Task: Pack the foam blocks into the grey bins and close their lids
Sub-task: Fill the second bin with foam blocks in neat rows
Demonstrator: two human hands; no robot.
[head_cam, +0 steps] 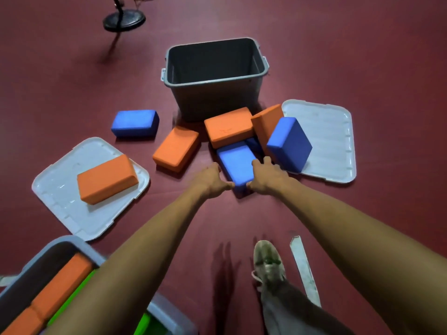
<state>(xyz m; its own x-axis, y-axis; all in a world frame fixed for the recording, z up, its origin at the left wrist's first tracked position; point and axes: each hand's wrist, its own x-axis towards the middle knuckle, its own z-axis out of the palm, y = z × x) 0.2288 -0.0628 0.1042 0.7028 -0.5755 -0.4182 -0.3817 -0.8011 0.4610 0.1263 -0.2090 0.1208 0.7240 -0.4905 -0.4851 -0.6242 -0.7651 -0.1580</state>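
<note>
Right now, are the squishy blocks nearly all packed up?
Not yet. The near grey plastic bin holds orange and green foam blocks. The left hand and right hand grip a blue foam block. The far grey plastic bin looks empty, more blocks lie on the floor, and both flat white plastic lids lie off.

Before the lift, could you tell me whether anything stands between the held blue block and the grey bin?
Yes: an orange block lies between the blue block and the grey bin, just before its front wall; the bin's mouth is uncovered.
</note>
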